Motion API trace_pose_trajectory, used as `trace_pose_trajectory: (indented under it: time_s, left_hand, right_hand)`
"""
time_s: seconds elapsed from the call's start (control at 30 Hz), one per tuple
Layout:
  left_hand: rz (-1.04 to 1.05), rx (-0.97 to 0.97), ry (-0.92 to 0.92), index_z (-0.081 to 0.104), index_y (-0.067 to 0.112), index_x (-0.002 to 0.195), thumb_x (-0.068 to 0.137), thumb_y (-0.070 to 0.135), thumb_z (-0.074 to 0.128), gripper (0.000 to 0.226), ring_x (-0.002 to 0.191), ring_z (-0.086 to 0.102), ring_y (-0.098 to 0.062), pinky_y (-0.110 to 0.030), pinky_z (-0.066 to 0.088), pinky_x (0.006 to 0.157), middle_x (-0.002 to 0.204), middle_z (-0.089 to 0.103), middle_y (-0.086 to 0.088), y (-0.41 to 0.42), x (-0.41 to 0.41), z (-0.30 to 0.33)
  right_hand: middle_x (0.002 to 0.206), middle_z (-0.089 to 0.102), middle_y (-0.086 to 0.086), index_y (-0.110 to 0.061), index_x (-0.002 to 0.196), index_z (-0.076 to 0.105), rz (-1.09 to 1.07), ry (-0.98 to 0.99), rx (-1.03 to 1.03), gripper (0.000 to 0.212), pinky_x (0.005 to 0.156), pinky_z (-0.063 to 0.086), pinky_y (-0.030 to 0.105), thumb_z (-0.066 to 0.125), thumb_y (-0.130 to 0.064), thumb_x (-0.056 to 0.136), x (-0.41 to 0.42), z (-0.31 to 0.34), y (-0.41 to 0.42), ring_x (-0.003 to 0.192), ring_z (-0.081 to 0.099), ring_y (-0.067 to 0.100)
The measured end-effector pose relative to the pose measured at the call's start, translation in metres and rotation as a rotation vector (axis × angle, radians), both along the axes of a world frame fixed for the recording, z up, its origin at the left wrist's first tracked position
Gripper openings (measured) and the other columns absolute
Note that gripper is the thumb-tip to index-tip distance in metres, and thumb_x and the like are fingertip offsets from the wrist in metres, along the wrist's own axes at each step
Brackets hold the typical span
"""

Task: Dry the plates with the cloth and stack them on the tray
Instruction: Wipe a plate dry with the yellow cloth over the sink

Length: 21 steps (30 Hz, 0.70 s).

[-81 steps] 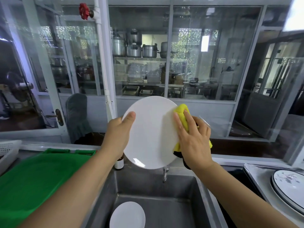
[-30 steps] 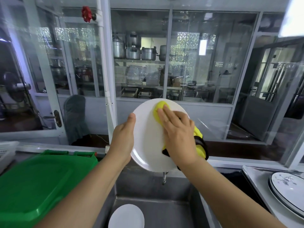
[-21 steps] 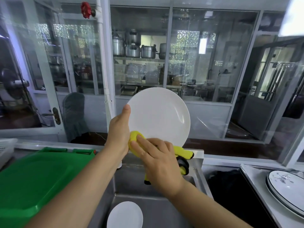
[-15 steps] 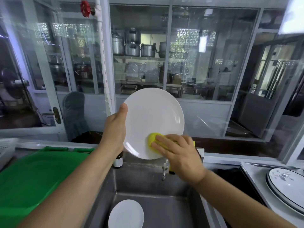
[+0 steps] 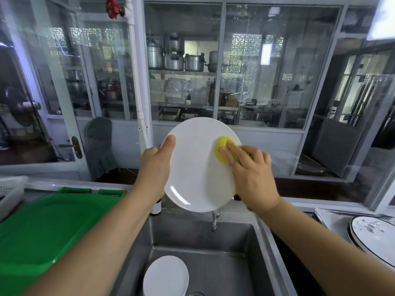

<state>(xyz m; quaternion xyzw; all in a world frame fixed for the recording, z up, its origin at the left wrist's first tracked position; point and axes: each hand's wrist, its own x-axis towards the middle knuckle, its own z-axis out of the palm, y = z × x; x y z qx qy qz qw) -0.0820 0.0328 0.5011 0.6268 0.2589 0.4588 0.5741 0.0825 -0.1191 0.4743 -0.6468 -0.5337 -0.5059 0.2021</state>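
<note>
Here the left hand (image 5: 157,167) grips the edge of a white plate (image 5: 196,167), holding it up over the sink (image 5: 205,238), thumb on the front. The right hand (image 5: 252,178) presses a yellow cloth (image 5: 220,149) flat on the plate with straight fingers. Another plate (image 5: 165,275) lies in the sink, and a green tray (image 5: 42,227) sits to the left

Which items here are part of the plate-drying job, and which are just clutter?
Job: white plate held by left hand; yellow cloth under right hand; plate in sink; green tray.
Lying about: small bottle; patterned plates; white basket.
</note>
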Motion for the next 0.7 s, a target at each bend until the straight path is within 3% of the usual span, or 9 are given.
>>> trace_pose_trajectory:
  time_s: [0.17, 0.33, 0.53, 0.63, 0.7]
  left_hand:
    - [0.052, -0.116, -0.098, 0.065, 0.023, 0.082, 0.09, 0.055, 0.05, 0.036, 0.066, 0.067, -0.008, -0.022, 0.047, 0.052, 0.069, 0.071, 0.014, -0.005, 0.009, -0.007]
    - [0.094, -0.149, -0.179, 0.064, 0.022, 0.086, 0.089, 0.057, 0.052, 0.036, 0.082, 0.068, -0.016, -0.031, 0.053, 0.067, 0.081, 0.073, 0.007, -0.01, 0.019, -0.012]
    - [0.123, -0.19, -0.177, 0.061, 0.023, 0.082, 0.09, 0.056, 0.052, 0.034, 0.062, 0.068, -0.008, -0.022, 0.05, 0.048, 0.064, 0.07, 0.015, -0.001, 0.008, -0.014]
    - [0.13, -0.168, -0.169, 0.06, 0.024, 0.081, 0.091, 0.054, 0.05, 0.034, 0.056, 0.066, -0.001, -0.018, 0.048, 0.043, 0.063, 0.069, 0.02, 0.002, 0.001, -0.018]
    - [0.143, -0.159, -0.165, 0.061, 0.024, 0.081, 0.092, 0.054, 0.049, 0.034, 0.057, 0.066, 0.0, -0.02, 0.049, 0.048, 0.065, 0.069, 0.02, 0.003, -0.001, -0.023]
  right_hand:
    - [0.132, 0.057, 0.003, -0.02, 0.128, 0.058, 0.08, 0.157, -0.027, 0.056, 0.076, 0.04, 0.039, 0.061, -0.009, 0.073, -0.054, -0.043, 0.007, 0.096, 0.051, 0.028]
    - [0.126, 0.06, -0.004, -0.028, 0.127, 0.05, 0.227, 0.192, 0.035, 0.05, 0.075, 0.041, 0.037, 0.055, -0.011, 0.081, -0.092, -0.051, 0.021, 0.097, 0.053, 0.022]
    - [0.124, 0.062, -0.002, -0.023, 0.121, 0.066, 0.146, 0.065, -0.016, 0.047, 0.075, 0.041, 0.039, 0.059, -0.006, 0.077, -0.049, -0.051, -0.004, 0.099, 0.052, 0.024]
    - [0.124, 0.062, 0.007, -0.014, 0.121, 0.065, 0.051, 0.202, 0.049, 0.046, 0.075, 0.043, 0.04, 0.058, 0.0, 0.079, -0.02, -0.042, -0.014, 0.097, 0.049, 0.03]
    - [0.124, 0.059, 0.005, -0.013, 0.128, 0.058, 0.063, 0.458, 0.129, 0.045, 0.084, 0.04, 0.036, 0.056, 0.005, 0.086, -0.009, -0.031, -0.016, 0.1, 0.046, 0.028]
